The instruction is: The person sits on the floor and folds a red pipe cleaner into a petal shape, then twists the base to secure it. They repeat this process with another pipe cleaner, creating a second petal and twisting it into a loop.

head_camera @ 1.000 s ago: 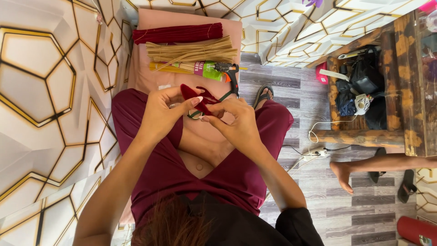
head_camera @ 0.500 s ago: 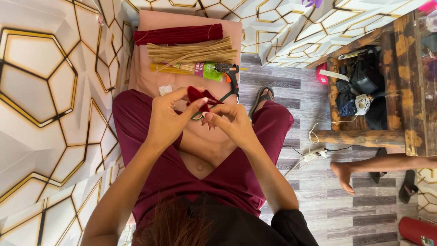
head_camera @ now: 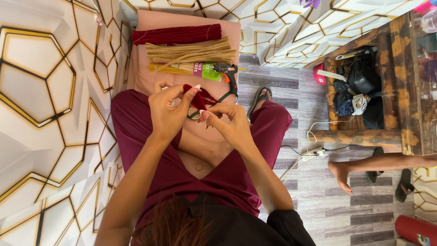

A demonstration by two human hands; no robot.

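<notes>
Over the last second the left hand [head_camera: 169, 111] has lifted slightly, its fingertips now pinching the top of the dark red fabric piece [head_camera: 196, 98]. The right hand [head_camera: 230, 120] has drawn in closer beneath it, fingers curled near the small metal ring [head_camera: 195, 114]. The fabric now stands more upright between both hands.

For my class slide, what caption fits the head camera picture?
Left hand and right hand pinch a dark red fabric piece.

red fabric piece [head_camera: 198, 98] | dark red, folded, upright | pinched between both hands, above lap
</notes>
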